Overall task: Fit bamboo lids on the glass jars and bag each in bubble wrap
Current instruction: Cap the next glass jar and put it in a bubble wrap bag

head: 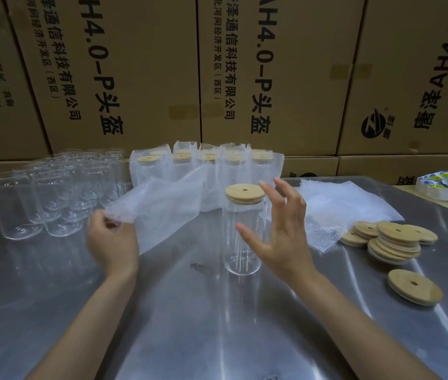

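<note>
Beside lidded jar (242, 231), spread right hand (283, 231)

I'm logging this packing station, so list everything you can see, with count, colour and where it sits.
Lidded jar: one, clear glass with bamboo lid, table centre.
Bubble wrap bag: one, translucent white, held up left of that jar.
Bare jars: many, count unclear, clear, far left.
Bagged jars: at least five, in white bubble wrap, back centre.
Spare bags: a pile, white, right of centre.
Loose lids: a heap, tan, right; single lid nearer.
Table: one, shiny metal.
Cartons: several, brown, behind.
Printed stack: blue, yellow, white, far right.
Left hand: pinches the bag's edge.
Right hand: open, beside the jar.
</note>
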`<control>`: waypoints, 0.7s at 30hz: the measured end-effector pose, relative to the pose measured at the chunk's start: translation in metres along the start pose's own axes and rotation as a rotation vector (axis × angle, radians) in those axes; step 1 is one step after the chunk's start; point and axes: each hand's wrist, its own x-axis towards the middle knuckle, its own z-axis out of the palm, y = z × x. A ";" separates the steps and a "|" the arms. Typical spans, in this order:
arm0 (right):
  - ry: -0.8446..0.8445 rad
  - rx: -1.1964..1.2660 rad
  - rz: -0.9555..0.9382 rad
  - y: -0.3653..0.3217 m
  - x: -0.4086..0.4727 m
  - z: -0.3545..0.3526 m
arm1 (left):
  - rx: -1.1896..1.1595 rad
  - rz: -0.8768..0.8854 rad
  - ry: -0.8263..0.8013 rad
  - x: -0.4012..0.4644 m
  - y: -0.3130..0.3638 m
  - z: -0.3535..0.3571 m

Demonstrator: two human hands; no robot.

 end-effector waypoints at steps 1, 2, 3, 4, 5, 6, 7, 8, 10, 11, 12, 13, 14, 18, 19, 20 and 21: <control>-0.046 0.014 0.018 0.001 -0.001 0.001 | 0.031 0.034 0.006 0.000 0.000 -0.001; -0.091 0.025 0.035 0.001 -0.002 0.001 | 0.065 0.087 -0.005 -0.001 0.000 -0.001; -0.126 0.035 0.049 0.001 -0.003 0.002 | 0.100 0.156 -0.034 -0.004 0.002 -0.001; -0.148 0.050 0.058 0.000 -0.004 0.002 | 0.134 0.235 -0.084 -0.008 0.003 -0.001; -0.159 0.070 0.063 0.001 -0.004 0.001 | 0.173 0.323 -0.152 -0.012 0.004 0.000; -0.163 0.091 0.067 0.001 -0.004 0.002 | 0.216 0.421 -0.231 -0.016 0.005 0.001; -0.165 0.104 0.069 0.001 -0.004 0.002 | 0.267 0.525 -0.314 -0.020 0.006 0.002; -0.166 0.106 0.070 0.002 -0.005 0.002 | 0.320 0.620 -0.402 -0.024 0.005 0.003; -0.146 0.101 0.086 0.001 -0.005 0.003 | 0.438 0.716 -0.611 -0.031 -0.001 0.006; -0.125 0.106 0.104 0.001 -0.006 0.003 | 0.506 0.695 -0.724 -0.035 -0.005 0.008; -0.099 0.118 0.126 0.000 -0.007 0.003 | 0.572 0.637 -0.825 -0.038 -0.009 0.009; -0.073 0.133 0.151 0.000 -0.007 0.002 | 0.624 0.576 -0.902 -0.040 -0.014 0.010; -0.046 0.152 0.182 0.000 -0.007 0.001 | 0.649 0.528 -0.955 -0.040 -0.017 0.010; 0.061 0.284 0.378 0.001 -0.004 0.000 | 0.651 0.503 -0.964 -0.038 -0.018 0.010; 0.082 0.329 0.439 0.003 -0.004 0.000 | 0.660 0.517 -0.965 -0.038 -0.017 0.010; 0.094 0.369 0.498 0.005 -0.003 0.001 | 0.663 0.525 -0.968 -0.038 -0.016 0.010; 0.100 0.405 0.557 0.008 -0.003 0.002 | 0.656 0.522 -0.972 -0.038 -0.015 0.009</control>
